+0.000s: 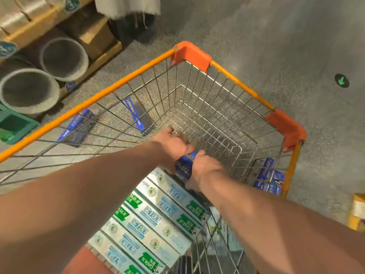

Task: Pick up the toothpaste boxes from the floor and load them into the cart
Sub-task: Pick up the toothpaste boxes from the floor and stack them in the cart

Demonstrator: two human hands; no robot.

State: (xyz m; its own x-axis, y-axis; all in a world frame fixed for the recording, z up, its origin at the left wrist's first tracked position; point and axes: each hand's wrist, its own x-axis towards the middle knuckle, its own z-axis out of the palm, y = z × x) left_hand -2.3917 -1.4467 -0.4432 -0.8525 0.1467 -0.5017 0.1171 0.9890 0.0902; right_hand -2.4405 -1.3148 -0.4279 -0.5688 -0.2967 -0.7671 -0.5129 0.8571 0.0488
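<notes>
A speckled grey floor (276,36) spread beneath a wire cart (126,81) with an orange rim. At frame centre, low inside the cart, the left hand (171,147) and right hand (205,169) together gripped one blue toothpaste box (184,165). White-and-green boxes (158,214) lay in a row at lower centre. More blue boxes (79,120) lay on the floor at left, seen through the wire. Grey pipes (63,58) filled a shelf at upper left.

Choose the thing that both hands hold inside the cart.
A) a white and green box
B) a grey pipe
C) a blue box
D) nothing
C: the left hand and right hand both grip the blue box, held above the row of white and green boxes in the cart.
</notes>
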